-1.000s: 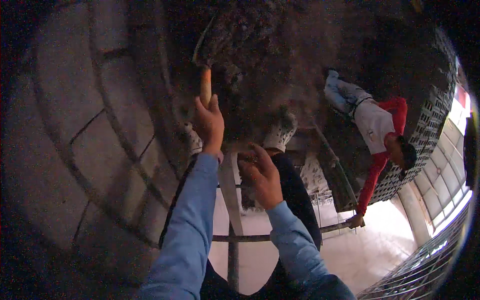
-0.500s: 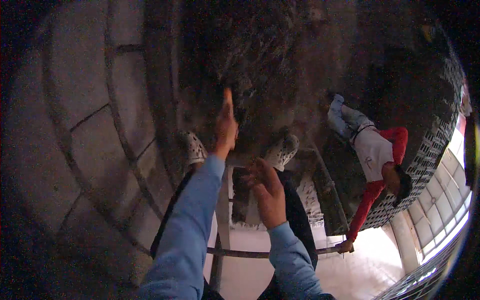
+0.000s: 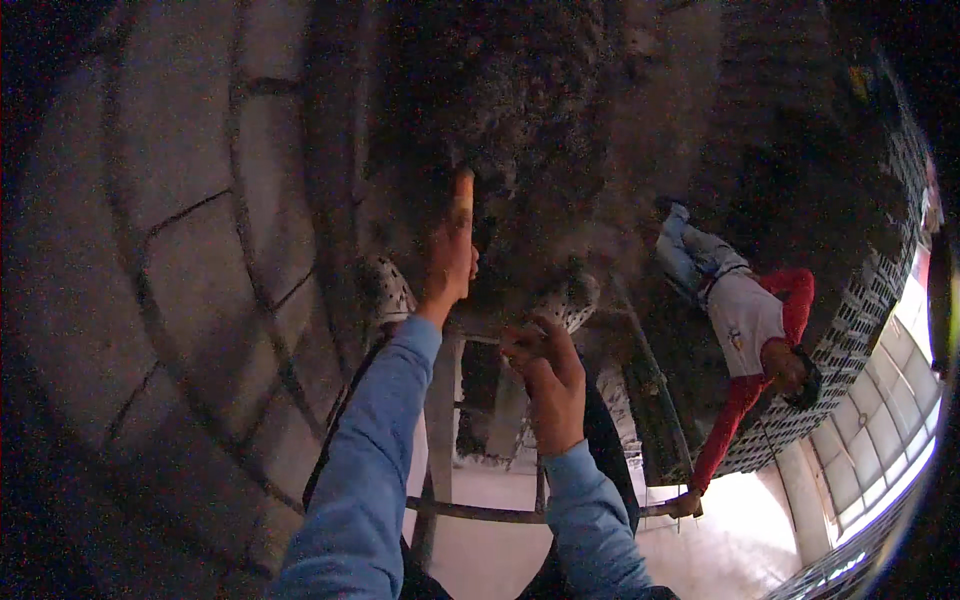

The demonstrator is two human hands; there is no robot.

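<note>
- Gripped tan handle (image 3: 463, 195) in my left hand (image 3: 453, 262).
- Right hand (image 3: 556, 390) curled, nearer me than handle; couldn't tell its grip.
- Perforated shoe (image 3: 572, 302) sat right of handle.

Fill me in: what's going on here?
A person grips a tan handle in the left hand, over a dark, rough surface; the handle's far end is lost in the dark. The right hand is half curled near a spotted shoe; whether it holds anything is unclear. A co-worker in red sleeves is at the right, one hand at a long bar.
</note>
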